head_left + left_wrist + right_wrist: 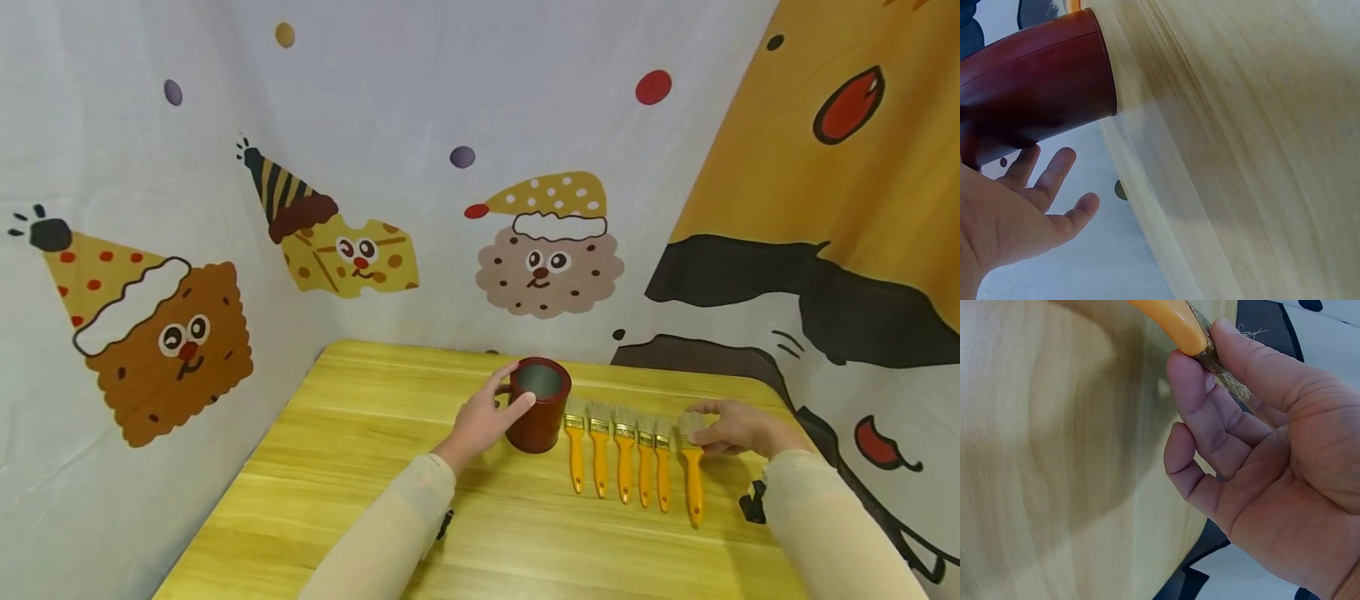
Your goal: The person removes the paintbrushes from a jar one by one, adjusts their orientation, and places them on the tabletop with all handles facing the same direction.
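Observation:
A dark red mug (537, 421) stands upright on the wooden table, its handle turned toward my left hand (482, 417). That hand holds the mug's near side, thumb and index finger spread at the rim. In the left wrist view, the other fingers (1060, 164) are loosely extended beside the mug's wall (1041, 69). My right hand (738, 429) pinches a paintbrush (693, 483) with a yellow-orange handle around its metal band and bristles. The right wrist view shows the brush's handle (1175, 325) rising from between thumb and fingertips, with bristles below.
Several similar paintbrushes (624, 454) lie in a row between the mug and my right hand, bristles pointing away from me. The wooden table (360, 442) reaches back to a white cloth (390, 100) printed with cartoon figures, which hangs behind and on both sides.

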Motion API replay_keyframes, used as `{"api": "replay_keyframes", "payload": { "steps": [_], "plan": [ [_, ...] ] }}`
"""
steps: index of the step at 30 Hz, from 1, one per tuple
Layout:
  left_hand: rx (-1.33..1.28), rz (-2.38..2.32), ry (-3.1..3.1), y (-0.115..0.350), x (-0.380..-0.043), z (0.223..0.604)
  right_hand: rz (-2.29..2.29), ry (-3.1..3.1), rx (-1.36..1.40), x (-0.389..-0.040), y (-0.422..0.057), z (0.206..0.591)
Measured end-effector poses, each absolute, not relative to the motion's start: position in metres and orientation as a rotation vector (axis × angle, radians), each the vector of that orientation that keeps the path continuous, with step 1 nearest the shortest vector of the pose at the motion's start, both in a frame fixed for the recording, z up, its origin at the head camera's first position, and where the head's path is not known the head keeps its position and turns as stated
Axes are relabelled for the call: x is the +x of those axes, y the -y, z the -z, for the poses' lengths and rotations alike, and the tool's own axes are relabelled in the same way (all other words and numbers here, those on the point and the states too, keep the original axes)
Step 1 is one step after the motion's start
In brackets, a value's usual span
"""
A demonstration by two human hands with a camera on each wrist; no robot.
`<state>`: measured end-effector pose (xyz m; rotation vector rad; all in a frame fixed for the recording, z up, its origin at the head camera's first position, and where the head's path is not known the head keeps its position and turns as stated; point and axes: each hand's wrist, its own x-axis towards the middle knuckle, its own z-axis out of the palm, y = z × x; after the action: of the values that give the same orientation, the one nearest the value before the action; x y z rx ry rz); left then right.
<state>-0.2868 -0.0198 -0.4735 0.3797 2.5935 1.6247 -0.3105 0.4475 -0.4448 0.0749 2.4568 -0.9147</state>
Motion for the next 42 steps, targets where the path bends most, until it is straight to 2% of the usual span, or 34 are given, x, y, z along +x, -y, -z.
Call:
{"api": "replay_keyframes", "payload": {
  "steps": [42],
  "plan": [
    [0.372, -1.616, -2.607, 0.020, -0.289, 0.477, 0.978, -2.449, 0.128, -0.317, -0.451, 0.474]
  ]
}}
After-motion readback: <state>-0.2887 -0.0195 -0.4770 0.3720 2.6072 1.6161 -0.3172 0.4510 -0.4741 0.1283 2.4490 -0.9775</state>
